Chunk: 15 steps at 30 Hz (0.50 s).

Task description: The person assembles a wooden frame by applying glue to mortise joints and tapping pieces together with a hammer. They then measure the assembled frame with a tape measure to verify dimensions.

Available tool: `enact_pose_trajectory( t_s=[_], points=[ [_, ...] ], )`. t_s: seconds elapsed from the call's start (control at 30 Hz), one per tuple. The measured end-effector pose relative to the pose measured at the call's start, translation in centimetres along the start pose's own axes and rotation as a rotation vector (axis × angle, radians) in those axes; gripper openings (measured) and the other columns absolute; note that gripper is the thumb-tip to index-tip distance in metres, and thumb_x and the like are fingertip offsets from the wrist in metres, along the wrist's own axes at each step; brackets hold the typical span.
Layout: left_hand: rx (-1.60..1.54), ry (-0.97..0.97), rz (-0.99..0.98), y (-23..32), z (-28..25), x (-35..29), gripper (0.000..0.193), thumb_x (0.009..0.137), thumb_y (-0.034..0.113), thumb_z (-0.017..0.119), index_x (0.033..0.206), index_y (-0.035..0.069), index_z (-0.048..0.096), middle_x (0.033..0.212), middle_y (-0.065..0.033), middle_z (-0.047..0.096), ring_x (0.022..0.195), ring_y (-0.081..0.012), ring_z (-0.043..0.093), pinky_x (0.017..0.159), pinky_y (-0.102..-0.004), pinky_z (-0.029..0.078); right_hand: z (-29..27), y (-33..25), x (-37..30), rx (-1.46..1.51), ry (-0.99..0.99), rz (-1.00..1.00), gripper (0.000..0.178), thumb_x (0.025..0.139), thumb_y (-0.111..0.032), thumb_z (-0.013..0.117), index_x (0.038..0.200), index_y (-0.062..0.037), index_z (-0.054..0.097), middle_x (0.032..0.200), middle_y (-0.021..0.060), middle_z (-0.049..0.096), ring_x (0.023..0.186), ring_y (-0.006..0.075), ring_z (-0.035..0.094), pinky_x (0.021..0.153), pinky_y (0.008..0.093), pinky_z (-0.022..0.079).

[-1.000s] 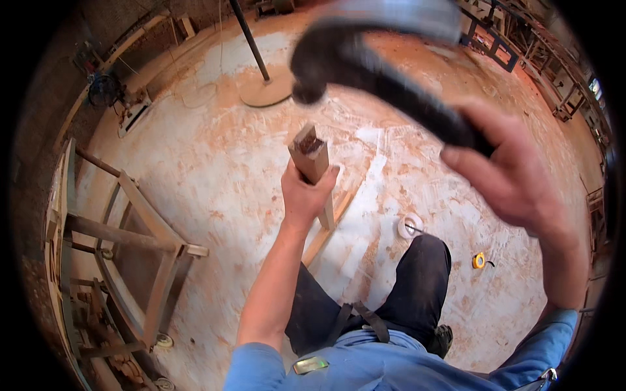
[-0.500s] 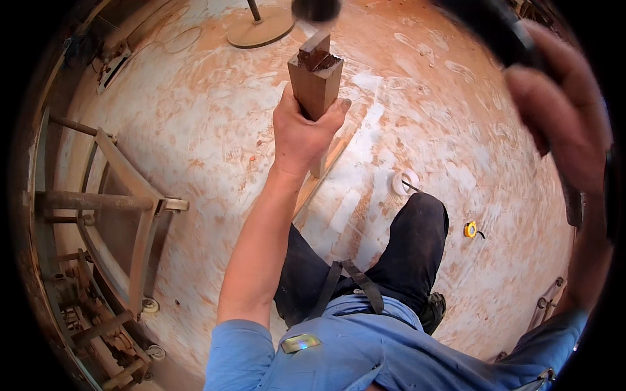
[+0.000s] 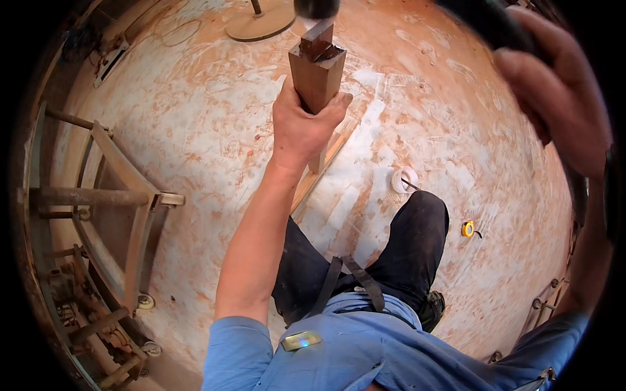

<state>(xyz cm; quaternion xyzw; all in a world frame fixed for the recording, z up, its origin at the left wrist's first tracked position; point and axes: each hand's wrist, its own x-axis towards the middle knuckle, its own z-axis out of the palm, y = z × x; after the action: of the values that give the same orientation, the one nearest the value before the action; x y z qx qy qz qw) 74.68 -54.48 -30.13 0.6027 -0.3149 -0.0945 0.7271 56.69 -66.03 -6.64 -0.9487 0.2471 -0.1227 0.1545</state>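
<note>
My left hand (image 3: 310,124) is wrapped round a square wooden post (image 3: 317,81), its end pointing up at me. From that end rises a smaller wooden piece (image 3: 317,44), with dark, wet-looking stuff around its base. Just above it hangs a blurred, dark, round hammer head (image 3: 316,8), cut off by the top edge; I cannot tell whether it touches. At the upper right, my right hand (image 3: 561,91) is closed on a dark handle (image 3: 486,23), apparently the hammer's; the join between handle and head is out of view.
A wooden frame (image 3: 127,163) with rungs stands at the left, a caster below it. Beneath my left wrist lies a wooden rail (image 3: 326,166). A white tape roll (image 3: 404,179) and yellow tape measure (image 3: 468,229) lie on the stained floor. A round base (image 3: 261,25) stands far off.
The hammer head shows slightly lower, nearer the small wooden piece. My right hand has shifted a little up and left. My left hand keeps its grip on the post.
</note>
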Motion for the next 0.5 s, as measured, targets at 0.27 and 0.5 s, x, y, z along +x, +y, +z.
enact_pose_trajectory(
  t_s=[0.27,0.5],
  points=[
    [0.066,0.008,0.001,-0.4,0.0,0.1,0.038,0.073,0.015,0.078,0.100,0.000,0.056,0.086,-0.0062,0.065,0.075,-0.0107,0.059,0.067,-0.0272,0.051,-0.2,-0.3,0.9,-0.054,-0.092,0.011,0.053,0.095,-0.031,0.058,0.133,0.0030,0.044,0.065,0.0013,0.052,0.045,0.0059,0.049,0.041,0.0205,0.042],
    [0.025,0.023,-0.033,-0.4,-0.6,-0.4,0.037,0.074,0.014,0.078,0.100,-0.001,0.056,0.087,-0.0058,0.065,0.076,-0.0099,0.059,0.067,-0.0269,0.050,0.3,0.8,0.5,-0.008,0.057,0.015,0.054,0.095,-0.032,0.059,0.133,0.0031,0.044,0.066,0.0015,0.052,0.045,0.0063,0.049,0.041,0.0207,0.042]
  ],
)
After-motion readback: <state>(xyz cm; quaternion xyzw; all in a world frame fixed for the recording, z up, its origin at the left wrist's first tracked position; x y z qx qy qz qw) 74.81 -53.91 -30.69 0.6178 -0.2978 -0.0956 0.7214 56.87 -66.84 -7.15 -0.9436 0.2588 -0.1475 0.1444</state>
